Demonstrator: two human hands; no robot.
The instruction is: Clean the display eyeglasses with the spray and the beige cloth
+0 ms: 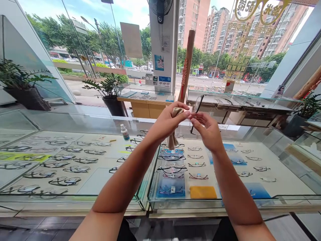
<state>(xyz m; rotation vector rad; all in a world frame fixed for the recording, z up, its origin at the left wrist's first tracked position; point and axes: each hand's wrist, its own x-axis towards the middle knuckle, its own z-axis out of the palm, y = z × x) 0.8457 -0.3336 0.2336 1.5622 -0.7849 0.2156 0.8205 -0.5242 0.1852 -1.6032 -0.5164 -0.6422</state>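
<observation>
My left hand (168, 119) is closed around a beige cleaning cloth (172, 141), whose lower end hangs down over the glass counter. Its fingertips reach toward the right hand, close to the glasses. In my right hand (207, 130) is a pair of dark-framed eyeglasses (199, 104), pinched between thumb and fingers and turned on end, one lens upward. The fingers partly hide the lower part of the frame. Both hands are raised above the far side of the counter.
Below my arms, glass showcases (100, 197) hold rows of eyeglasses (65, 180) and an orange-yellow cloth (203, 192). A small white spray bottle (124, 132) stands on the left counter. Farther off are potted plants (112, 100), a wooden post (187, 67) and more display cases (240, 103).
</observation>
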